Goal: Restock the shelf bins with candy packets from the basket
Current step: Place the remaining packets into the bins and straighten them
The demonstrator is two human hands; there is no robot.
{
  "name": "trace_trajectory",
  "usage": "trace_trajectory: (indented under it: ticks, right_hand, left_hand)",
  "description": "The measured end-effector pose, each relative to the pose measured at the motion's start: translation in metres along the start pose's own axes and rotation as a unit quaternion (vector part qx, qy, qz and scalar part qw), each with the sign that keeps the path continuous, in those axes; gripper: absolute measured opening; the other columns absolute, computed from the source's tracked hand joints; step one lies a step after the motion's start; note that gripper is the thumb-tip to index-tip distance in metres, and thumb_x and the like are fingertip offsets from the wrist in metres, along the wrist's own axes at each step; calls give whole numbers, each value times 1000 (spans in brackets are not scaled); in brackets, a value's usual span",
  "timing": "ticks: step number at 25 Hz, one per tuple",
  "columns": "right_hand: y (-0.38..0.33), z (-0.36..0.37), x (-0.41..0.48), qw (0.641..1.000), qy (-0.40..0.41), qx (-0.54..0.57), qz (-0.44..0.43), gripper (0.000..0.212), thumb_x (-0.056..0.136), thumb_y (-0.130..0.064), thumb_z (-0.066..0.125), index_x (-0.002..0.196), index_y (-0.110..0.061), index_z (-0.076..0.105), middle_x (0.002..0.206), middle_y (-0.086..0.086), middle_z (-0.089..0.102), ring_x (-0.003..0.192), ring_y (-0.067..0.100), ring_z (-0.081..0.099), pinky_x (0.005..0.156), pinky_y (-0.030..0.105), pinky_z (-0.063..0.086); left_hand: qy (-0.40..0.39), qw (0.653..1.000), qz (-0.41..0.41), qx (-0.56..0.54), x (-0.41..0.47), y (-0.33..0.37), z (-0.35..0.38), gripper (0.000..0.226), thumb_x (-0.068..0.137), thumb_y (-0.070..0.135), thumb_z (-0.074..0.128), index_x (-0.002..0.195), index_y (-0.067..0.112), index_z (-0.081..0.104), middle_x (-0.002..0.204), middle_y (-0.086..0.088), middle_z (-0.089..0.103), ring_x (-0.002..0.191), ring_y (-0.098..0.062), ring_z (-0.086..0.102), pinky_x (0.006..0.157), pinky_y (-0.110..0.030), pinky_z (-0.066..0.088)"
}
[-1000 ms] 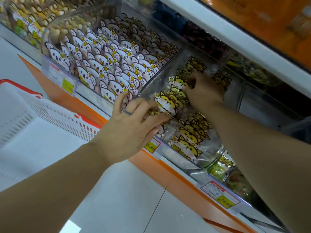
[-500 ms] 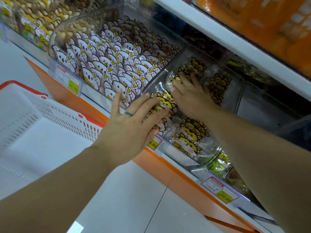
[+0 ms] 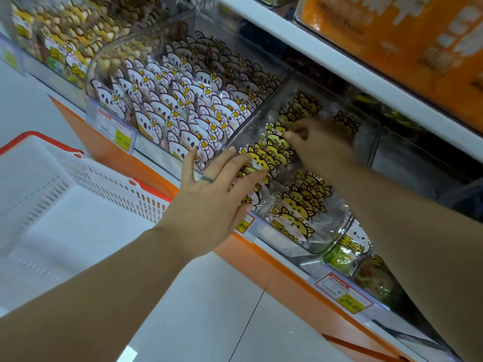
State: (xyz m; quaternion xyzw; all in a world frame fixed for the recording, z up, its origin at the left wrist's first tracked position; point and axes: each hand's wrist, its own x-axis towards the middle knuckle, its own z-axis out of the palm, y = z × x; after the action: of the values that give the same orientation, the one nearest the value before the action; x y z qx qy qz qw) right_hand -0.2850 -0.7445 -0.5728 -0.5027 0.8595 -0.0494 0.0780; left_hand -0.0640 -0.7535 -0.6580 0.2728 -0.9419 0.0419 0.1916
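Observation:
Yellow cat-face candy packets [image 3: 292,205] stand in rows inside a clear shelf bin [image 3: 337,236]. My left hand [image 3: 214,199] lies with straight fingers against the front-left row, pressing those packets back. Deeper in the same bin, my right hand [image 3: 321,145] has curled fingers pinching the tops of the middle packets [image 3: 278,142]. The white basket with a red rim [image 3: 146,188] sits at the lower left, and no packets show inside it.
A neighbouring clear bin is packed with white cat-face packets [image 3: 183,105]. Price tags [image 3: 121,135] hang on the orange shelf edge. A white upper shelf [image 3: 339,66] carrying orange boxes [image 3: 392,35] overhangs the bins. Green packets [image 3: 342,257] lie below right.
My right hand drew back from deep in the bin to the middle rows, and its fingers went from flat to curled on packet tops. My left hand stayed pressing the front row.

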Motion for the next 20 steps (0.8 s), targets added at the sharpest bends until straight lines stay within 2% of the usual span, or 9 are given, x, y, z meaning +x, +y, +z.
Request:
trace_trajectory:
  ticks: [2,3,5,8,10,12,15,18,20]
  right_hand:
    - [-3,1,-6,998,-27,-55,-32,36,103,-47,39,88,-25,64,85,5,68,86,29,65,81,36,47]
    - [-6,6,-9,992,-44,-104,-52,38,105,-42,34,87,-23,61,87,7,66,87,30,63,81,37,45]
    - [-12,11,-12,978,-81,-168,-89,35,107,-26,28,100,-15,60,100,9,64,94,31,60,90,42,43]
    - [-9,1,5,992,-106,-49,-48,33,106,-21,30,108,-7,61,103,17,62,96,33,58,93,43,44]
    - [-6,-5,23,995,-87,47,-6,30,103,-17,42,118,0,62,113,24,64,103,39,62,94,48,50]
    - [-6,-6,28,992,-60,103,48,25,98,-18,55,116,-5,65,111,17,69,99,36,67,90,50,55]
    - [-8,6,30,995,-10,57,78,30,88,-37,71,110,-17,71,111,5,71,103,27,67,90,40,54]
    - [-9,17,29,994,46,33,93,10,91,-31,66,91,-24,74,99,0,72,93,26,66,81,31,48]
    - [-8,29,18,987,139,31,73,12,94,-28,59,85,-24,67,87,0,68,83,27,63,74,32,46]
  left_hand:
    - [6,1000,0,-7,0,0,0,52,97,42,45,146,26,45,149,-10,47,144,-32,39,107,-72,25]
    - [8,1000,0,-10,-1,0,1,52,97,42,45,146,25,45,149,-10,47,144,-33,38,107,-72,26]
    - [16,1000,-3,-17,-1,1,2,51,97,41,45,146,25,46,149,-11,47,144,-33,38,106,-72,26]
    - [19,999,-9,-25,-1,2,2,50,97,40,46,144,24,49,148,-11,48,144,-33,39,106,-72,26]
    - [18,1000,-8,-22,-1,2,2,50,97,40,45,145,24,49,148,-11,48,143,-33,39,107,-72,25]
    - [18,999,-8,-25,-1,3,1,50,97,40,45,144,24,49,148,-11,48,143,-33,39,107,-72,25]
    - [19,999,-10,-29,-1,3,0,49,97,39,46,143,24,51,147,-11,49,143,-33,40,106,-73,26]
    - [23,999,-10,-33,0,3,1,49,96,38,46,143,24,53,147,-11,50,143,-32,39,107,-73,25]
    - [26,999,-10,-31,-2,4,2,48,96,38,47,142,24,54,147,-11,50,143,-32,40,107,-73,25]
